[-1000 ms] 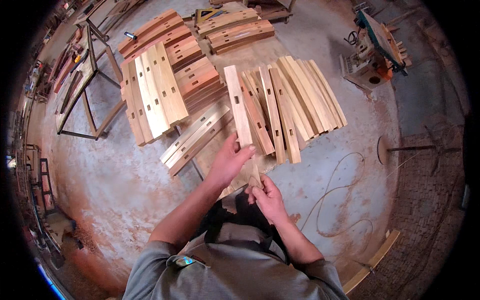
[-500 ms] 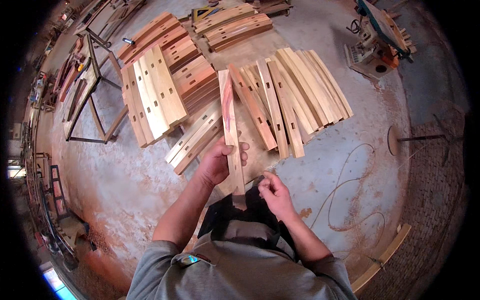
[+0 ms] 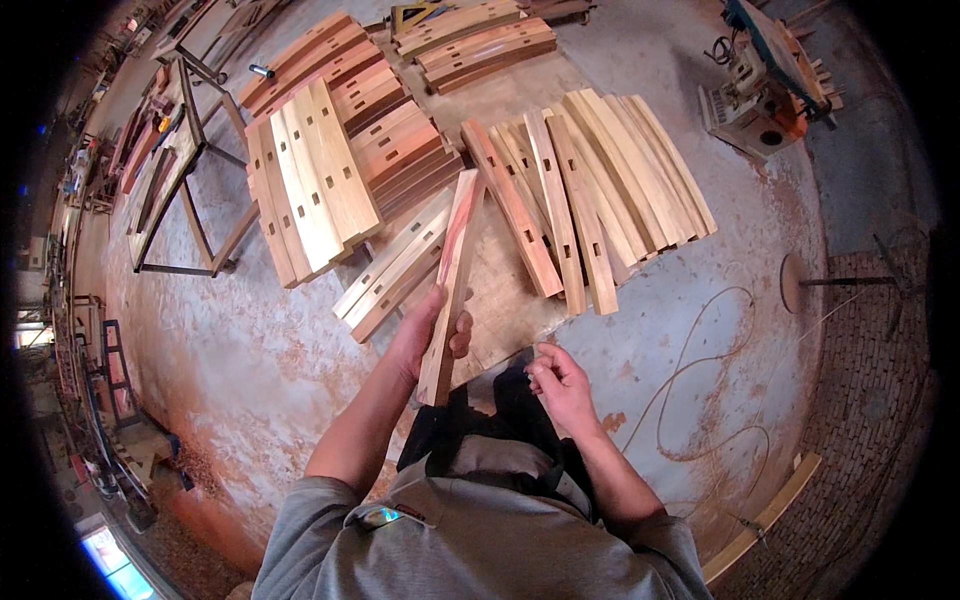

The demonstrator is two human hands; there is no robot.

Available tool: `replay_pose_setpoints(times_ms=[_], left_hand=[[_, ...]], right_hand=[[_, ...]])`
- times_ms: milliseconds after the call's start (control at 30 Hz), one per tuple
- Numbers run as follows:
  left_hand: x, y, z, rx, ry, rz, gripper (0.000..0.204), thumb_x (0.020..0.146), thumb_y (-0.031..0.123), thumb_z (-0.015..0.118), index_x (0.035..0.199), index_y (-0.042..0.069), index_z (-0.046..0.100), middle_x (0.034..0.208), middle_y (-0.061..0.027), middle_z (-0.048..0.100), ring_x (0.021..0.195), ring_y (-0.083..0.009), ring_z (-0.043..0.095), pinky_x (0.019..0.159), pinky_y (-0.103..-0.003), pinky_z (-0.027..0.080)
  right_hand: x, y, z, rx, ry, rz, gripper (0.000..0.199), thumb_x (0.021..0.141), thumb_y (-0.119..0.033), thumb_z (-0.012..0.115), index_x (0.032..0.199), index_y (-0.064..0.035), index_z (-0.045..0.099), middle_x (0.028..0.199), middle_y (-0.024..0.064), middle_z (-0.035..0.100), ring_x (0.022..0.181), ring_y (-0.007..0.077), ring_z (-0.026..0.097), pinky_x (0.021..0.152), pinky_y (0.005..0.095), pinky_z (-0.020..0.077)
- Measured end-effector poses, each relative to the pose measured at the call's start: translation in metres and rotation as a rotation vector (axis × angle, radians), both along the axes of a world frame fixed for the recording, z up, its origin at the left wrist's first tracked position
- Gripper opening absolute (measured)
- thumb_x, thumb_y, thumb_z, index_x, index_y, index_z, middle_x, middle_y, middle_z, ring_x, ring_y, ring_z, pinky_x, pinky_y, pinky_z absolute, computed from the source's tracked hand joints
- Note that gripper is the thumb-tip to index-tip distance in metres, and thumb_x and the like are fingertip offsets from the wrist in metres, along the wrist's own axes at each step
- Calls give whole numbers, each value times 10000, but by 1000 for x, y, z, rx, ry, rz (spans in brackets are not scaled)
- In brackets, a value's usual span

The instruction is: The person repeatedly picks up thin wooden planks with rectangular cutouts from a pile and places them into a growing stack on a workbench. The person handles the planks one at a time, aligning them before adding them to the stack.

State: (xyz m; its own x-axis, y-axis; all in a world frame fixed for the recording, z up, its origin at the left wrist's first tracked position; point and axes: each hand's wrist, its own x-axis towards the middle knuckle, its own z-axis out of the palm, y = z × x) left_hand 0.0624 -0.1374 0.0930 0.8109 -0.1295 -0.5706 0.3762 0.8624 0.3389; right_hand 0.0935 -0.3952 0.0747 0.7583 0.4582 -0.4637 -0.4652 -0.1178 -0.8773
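My left hand point(image 3: 418, 338) is closed around a wooden bar point(image 3: 456, 262), its thumb and fingers on opposite edges. The bar is pale with a reddish streak and points away from me, its near end close to my waist. My right hand point(image 3: 566, 392) is apart from the bar, to its right, with fingers curled together; whatever they may hold is hidden. Beyond the bar lie mortised slats: a reddish one point(image 3: 510, 208) and pale ones point(image 3: 583, 205) to the right, and a pale pair point(image 3: 398, 268) just to the left.
Stacks of slotted slats point(image 3: 312, 180) fill the left, with another stack point(image 3: 487, 50) farther back. A metal-framed stand point(image 3: 192, 215) stands at far left, a woodworking machine point(image 3: 760, 90) at far right. A thin cord point(image 3: 668, 400) loops over the stained floor on the right.
The bar in my left hand has turned about its length and tilted, its far end shifting right and nearer, its near end left. My right hand has moved slightly right.
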Motion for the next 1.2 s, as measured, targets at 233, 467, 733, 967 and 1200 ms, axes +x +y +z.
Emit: replay_pose_setpoints(times_ms=[233,467,733,967,1200], left_hand=[[-48,13,-34,1588,224,-493,286,858,293,656,866,56,497,798,-164,577,772,-358,589,647,-448,481],[-43,25,-54,2155,37,-440,279,761,241,720,923,64,578,974,-147,554,958,-352,561,736,-462,484],[-30,38,-73,2228,64,-360,358,768,258,716,1041,60,597,1012,-151,581,951,-337,559,793,-445,473],[-28,41,-79,2287,104,-394,349,778,302,695,1023,73,602,1002,-136,611,952,-324,568,792,-445,470],[-29,39,-79,2295,135,-381,388,765,311,710,1064,84,609,1045,-121,606,974,-314,572,792,-431,481]], right_hand=[[6,-8,-2,-34,55,-66,318,942,-94,565,1242,8,531,892,41,628,689,86,572,624,236,501],[11,-4,1,-31,63,-76,306,952,-98,544,1236,18,531,890,51,627,683,85,566,618,231,498],[11,-3,1,-81,40,-39,299,971,-109,526,1245,11,513,890,64,622,692,108,579,615,259,493],[6,2,-1,-104,94,-64,310,958,-114,546,1243,6,525,899,52,623,698,93,566,629,247,495],[9,5,-1,-118,131,-34,326,961,-139,553,1255,0,524,917,42,625,722,88,566,642,242,496]])
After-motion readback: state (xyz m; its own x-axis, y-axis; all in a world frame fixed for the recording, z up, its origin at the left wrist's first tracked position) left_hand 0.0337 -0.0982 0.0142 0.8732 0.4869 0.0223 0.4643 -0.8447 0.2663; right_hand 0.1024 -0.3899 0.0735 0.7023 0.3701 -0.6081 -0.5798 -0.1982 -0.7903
